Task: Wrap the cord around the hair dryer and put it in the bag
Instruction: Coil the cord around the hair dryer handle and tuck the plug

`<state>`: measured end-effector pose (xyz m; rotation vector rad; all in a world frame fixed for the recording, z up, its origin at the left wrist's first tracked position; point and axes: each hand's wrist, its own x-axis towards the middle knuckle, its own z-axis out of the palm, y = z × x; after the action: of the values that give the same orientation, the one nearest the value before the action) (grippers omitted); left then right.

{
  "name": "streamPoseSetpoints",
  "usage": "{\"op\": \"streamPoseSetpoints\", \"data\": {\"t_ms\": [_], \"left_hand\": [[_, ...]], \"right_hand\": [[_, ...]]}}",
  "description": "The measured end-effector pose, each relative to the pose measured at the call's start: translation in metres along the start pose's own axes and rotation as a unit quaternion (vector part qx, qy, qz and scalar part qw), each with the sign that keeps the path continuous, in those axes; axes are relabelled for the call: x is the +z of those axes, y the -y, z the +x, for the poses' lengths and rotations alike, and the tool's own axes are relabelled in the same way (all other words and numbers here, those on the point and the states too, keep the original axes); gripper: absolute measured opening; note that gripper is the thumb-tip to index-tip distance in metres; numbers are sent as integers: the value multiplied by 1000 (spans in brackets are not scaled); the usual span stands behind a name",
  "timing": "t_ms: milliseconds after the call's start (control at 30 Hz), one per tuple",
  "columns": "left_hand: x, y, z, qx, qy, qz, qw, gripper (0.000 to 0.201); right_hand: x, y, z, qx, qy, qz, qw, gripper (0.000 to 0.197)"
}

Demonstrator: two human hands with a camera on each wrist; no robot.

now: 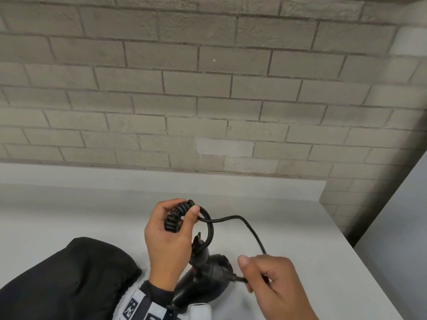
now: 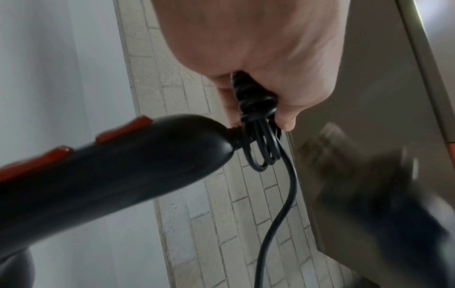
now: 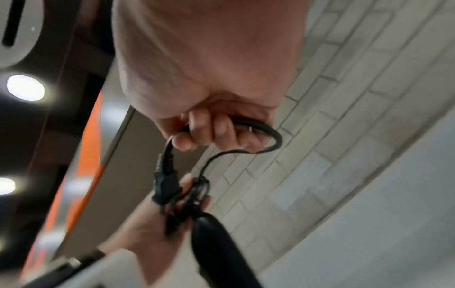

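A black hair dryer [image 1: 205,278] with orange-red buttons [image 2: 123,128] hangs below my left hand [image 1: 168,236], just above the white table [image 1: 69,211]. That hand grips the bunched, coiled part of the black cord [image 1: 174,218] beside the handle's end [image 2: 197,144], with small loops [image 2: 261,150] hanging from the fist. The loose cord [image 1: 249,229] arcs right to my right hand [image 1: 272,280], which holds the cord close to the plug [image 3: 165,187]. A black fabric bag [image 1: 76,278] lies on the table at the lower left, next to my left wrist.
A pale brick wall [image 1: 208,88] runs along the back of the table. The table's right edge [image 1: 360,257] slants down the right side, with grey floor beyond it. The wrist-worn camera mount [image 1: 147,310] sits at the bottom.
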<state>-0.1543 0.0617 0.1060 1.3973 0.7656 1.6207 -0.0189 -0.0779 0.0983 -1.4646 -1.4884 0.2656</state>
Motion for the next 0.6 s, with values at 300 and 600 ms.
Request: {"op": "streamPoseSetpoints", "data": {"t_ms": [300, 600], "left_hand": [[8, 1, -11, 0, 32, 0, 999, 22], [6, -4, -15, 3, 48, 15, 999, 21]], "right_hand": [[17, -43, -10, -130, -164, -138, 968, 22], [28, -11, 9, -36, -92, -49, 994, 14]]}}
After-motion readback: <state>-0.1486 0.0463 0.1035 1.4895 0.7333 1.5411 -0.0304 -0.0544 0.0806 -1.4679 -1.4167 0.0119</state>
